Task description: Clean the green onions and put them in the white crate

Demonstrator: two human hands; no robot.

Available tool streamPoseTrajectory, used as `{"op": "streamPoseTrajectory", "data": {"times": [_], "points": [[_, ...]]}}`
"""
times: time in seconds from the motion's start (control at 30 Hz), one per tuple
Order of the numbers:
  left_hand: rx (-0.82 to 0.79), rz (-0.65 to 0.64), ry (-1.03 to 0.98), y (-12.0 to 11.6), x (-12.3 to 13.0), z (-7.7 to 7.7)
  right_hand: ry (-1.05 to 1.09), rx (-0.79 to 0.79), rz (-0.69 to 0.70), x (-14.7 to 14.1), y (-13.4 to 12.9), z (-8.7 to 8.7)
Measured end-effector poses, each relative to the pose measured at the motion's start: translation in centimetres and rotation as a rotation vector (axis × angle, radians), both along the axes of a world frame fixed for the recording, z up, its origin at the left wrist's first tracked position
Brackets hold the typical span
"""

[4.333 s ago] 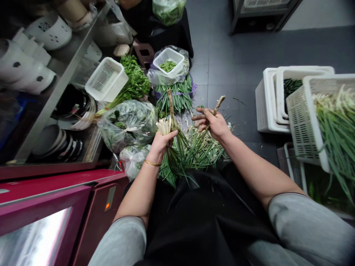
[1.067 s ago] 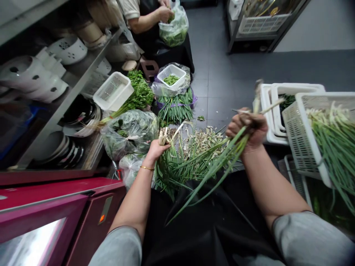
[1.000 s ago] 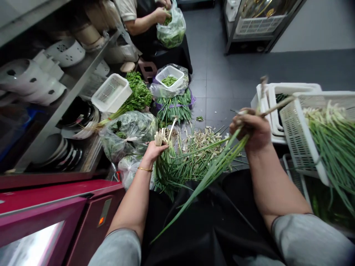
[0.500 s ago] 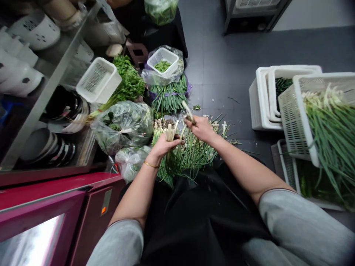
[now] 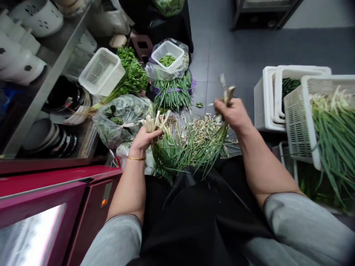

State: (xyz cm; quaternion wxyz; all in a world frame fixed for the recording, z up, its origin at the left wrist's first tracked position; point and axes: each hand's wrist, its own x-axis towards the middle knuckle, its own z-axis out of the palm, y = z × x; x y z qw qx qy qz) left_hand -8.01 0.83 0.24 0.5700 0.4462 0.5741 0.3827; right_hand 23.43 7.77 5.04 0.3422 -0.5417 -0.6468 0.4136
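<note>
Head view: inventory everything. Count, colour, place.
scallion bunch: 1, pale and green, in left hand
blurred scallions: several, pale and green, in right hand
loose scallions: many, green, centre
crates: at least 3, white, right
small baskets: 2, white, upper left
leafy bundle: 1, green, upper left
plastic bags: at least 2, clear, left
dishes: many, mixed, left
cabinet: 1, magenta, lower left
apron: 1, black, bottom
left hand: 1, bare, centre
right hand: 1, bare, centre

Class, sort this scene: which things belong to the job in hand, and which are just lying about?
In the job:
left hand and its spring onion bunch
right hand and its stalks
onion heap
onion basket, probably

Just lying about, apparently:
leafy greens
tied plastic bag
</note>
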Motion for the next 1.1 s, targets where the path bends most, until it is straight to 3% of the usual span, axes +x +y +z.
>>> {"op": "streamPoseTrajectory", "data": {"times": [0.07,0.13,0.23,0.37,0.5,0.6,0.67,0.77,0.83,0.9,1.0,1.1], "points": [[0.017,0.064,-0.086,-0.1,-0.3,0.4,-0.221,-0.112,0.093,-0.1,0.9,-1.2],[0.045,0.07,-0.132,-0.2,-0.3,1.0,-0.357,-0.121,0.15,-0.3,1.5,-2.3],[0.072,0.011,-0.196,-0.6,-0.3,2.0,-0.212,-0.056,0.166,-0.1,1.8,-3.2],[0.08,-0.023,-0.315,-1.3,0.2,2.3,0.015,-0.074,0.149,-0.6,1.2,-3.0],[-0.095,-0.204,-0.366,-1.4,3.0,1.2,0.166,-0.018,0.078,-3.2,-0.2,-1.7],[-0.19,-0.366,-0.351,-1.4,5.7,-0.2,0.143,0.059,0.042,-5.3,-1.4,-0.4],[-0.219,-0.442,-0.319,-1.6,7.1,-1.1,0.064,0.066,0.118,-6.4,-2.2,0.1],[-0.248,-0.502,-0.288,-2.2,8.4,-1.9,-0.096,0.048,0.356,-7.4,-3.0,0.1],[-0.258,-0.475,-0.292,-2.2,8.5,-1.8,-0.107,0.049,0.386,-7.2,-2.9,-0.2],[-0.237,-0.376,-0.311,-1.9,7.8,-1.2,0.005,0.03,0.28,-6.2,-2.1,-0.5],[-0.111,-0.089,-0.334,-1.1,6.2,0.5,0.233,-0.118,0.135,-4.6,-0.7,-1.0],[0.019,0.148,-0.27,-0.9,6.0,1.7,0.352,-0.369,0.142,-4.7,-0.3,-1.7]]}}
